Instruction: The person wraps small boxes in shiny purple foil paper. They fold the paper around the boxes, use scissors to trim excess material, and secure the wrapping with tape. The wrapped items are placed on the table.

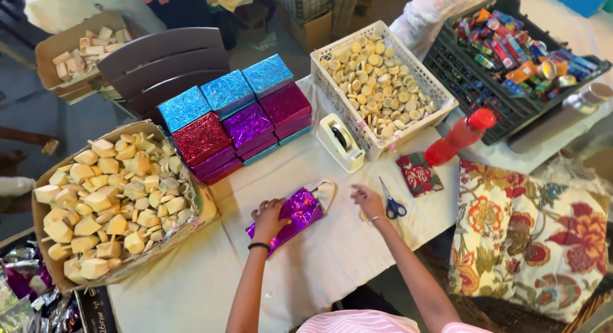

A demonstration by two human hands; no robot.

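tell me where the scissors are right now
In the head view, the blue-handled scissors lie on the white table just right of the right hand, beside the red floral cloth.
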